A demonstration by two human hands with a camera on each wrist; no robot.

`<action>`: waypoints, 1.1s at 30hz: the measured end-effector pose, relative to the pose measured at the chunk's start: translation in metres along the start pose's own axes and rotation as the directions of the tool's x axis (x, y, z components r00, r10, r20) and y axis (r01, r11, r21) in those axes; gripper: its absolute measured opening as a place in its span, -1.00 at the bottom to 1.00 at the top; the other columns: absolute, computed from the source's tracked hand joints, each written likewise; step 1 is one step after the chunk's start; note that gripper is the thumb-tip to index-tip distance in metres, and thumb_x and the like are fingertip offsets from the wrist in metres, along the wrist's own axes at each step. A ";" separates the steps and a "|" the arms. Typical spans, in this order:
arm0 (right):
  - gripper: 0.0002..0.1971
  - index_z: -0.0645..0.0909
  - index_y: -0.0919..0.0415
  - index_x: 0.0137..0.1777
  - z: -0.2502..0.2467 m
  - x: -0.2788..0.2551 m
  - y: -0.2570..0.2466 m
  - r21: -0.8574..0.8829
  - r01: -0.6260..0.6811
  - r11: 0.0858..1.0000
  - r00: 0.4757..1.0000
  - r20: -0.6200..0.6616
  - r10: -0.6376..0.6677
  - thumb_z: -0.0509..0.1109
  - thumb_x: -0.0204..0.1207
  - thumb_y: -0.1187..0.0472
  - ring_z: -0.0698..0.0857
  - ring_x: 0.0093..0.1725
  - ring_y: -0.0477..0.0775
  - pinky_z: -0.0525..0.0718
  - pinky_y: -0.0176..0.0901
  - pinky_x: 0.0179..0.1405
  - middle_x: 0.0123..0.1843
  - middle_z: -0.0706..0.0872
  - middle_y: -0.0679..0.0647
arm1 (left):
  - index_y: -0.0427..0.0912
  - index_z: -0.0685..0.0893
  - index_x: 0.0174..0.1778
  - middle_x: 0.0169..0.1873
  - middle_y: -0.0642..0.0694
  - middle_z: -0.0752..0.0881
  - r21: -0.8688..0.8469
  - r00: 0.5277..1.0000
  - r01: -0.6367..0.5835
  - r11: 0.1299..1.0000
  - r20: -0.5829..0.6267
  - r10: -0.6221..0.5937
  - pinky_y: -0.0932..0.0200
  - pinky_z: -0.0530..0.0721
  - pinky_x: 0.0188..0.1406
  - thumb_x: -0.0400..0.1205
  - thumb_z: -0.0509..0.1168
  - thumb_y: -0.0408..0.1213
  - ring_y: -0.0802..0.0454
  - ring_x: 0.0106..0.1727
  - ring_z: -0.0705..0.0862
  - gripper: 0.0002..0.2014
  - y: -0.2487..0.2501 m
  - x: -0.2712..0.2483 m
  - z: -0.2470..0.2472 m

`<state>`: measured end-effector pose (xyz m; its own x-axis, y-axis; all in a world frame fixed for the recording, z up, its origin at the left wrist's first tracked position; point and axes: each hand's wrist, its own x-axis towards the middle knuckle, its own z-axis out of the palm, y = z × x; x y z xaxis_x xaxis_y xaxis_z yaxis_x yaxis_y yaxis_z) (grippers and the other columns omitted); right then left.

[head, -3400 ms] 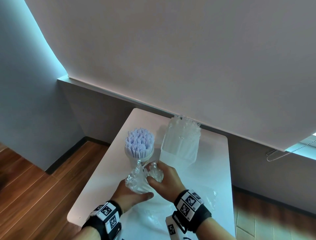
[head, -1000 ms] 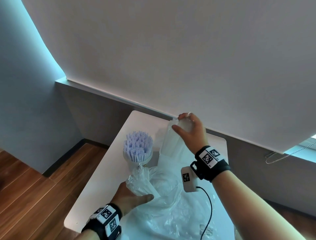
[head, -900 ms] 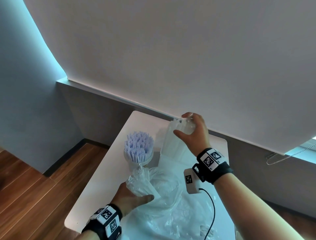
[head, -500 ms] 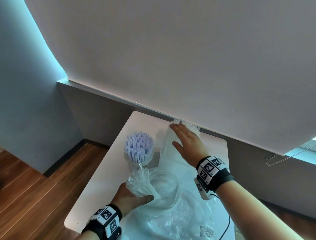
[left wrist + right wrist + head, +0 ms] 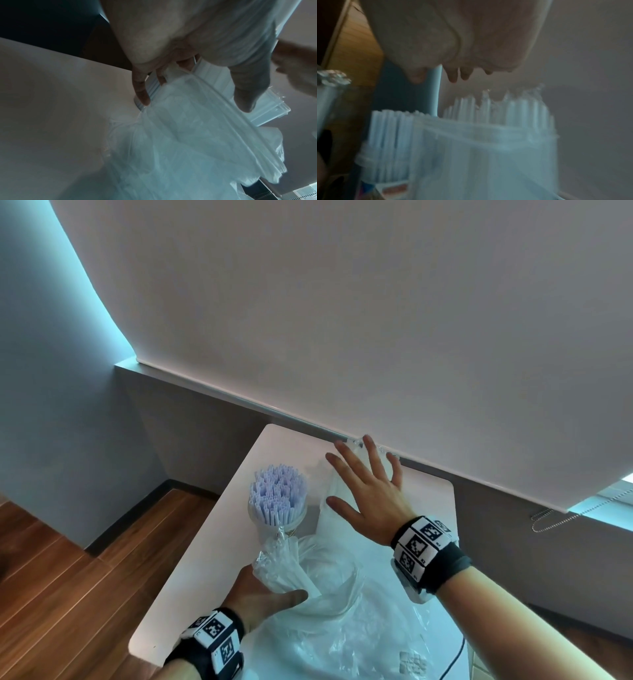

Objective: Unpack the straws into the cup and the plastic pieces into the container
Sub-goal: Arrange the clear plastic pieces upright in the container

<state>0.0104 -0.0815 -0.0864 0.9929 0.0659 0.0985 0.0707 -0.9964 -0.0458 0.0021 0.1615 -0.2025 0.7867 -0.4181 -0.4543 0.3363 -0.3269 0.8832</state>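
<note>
Since a second ago our right hand (image 5: 368,494) has released the plastic pieces (image 5: 501,106) into the container (image 5: 471,155), fingers spread flat above; left hand (image 5: 263,594) grips the wrapper (image 5: 281,570) beside the straws (image 5: 277,494) in the cup (image 5: 294,523), ready for emptying.

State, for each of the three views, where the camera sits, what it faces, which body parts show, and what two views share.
Head: worn high, looking down at table, both hands, banded wrists.
Left wrist: along left hand, whose fingers grip plastic bag.
Right wrist: under open right hand, facing container.
Shared: straws in cup, head and right wrist.
</note>
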 end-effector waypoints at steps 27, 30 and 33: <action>-0.55 0.50 0.08 0.29 0.070 -0.066 -0.087 0.774 -0.072 0.629 0.986 -0.038 0.160 0.40 0.38 0.14 0.65 0.05 -0.06 0.64 -0.12 0.13 0.07 0.68 -0.08 | 0.11 0.71 0.12 -0.02 0.15 0.82 0.135 0.996 -0.093 0.986 -0.007 0.094 -0.02 0.74 0.18 0.23 0.65 0.04 0.20 0.04 0.78 -0.46 -0.005 0.008 0.001; -0.58 0.43 -0.02 0.27 0.071 -0.067 -0.090 0.773 -0.087 0.628 0.985 -0.028 0.171 0.36 0.40 0.10 0.67 0.00 0.00 0.64 -0.07 0.06 0.02 0.70 -0.07 | 0.07 0.73 0.10 -0.03 0.12 0.83 0.127 0.993 -0.116 0.985 -0.001 0.117 -0.04 0.73 0.19 0.24 0.65 -0.02 0.18 0.04 0.78 -0.50 -0.004 0.008 0.002; -0.56 0.43 -0.01 0.30 0.071 -0.067 -0.091 0.778 -0.086 0.623 0.982 -0.040 0.187 0.40 0.41 0.14 0.66 0.03 -0.11 0.63 -0.22 0.10 0.07 0.69 -0.15 | 0.05 0.74 0.06 -0.06 0.13 0.84 0.109 0.993 -0.114 0.987 -0.019 0.117 0.02 0.74 0.13 0.25 0.66 -0.07 0.20 0.00 0.79 -0.53 -0.003 0.007 0.002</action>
<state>-0.0556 0.0086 -0.1596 0.9840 -0.1235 0.1283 0.0322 -0.5854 -0.8101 0.0052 0.1579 -0.2081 0.8302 -0.4371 -0.3459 0.1859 -0.3678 0.9111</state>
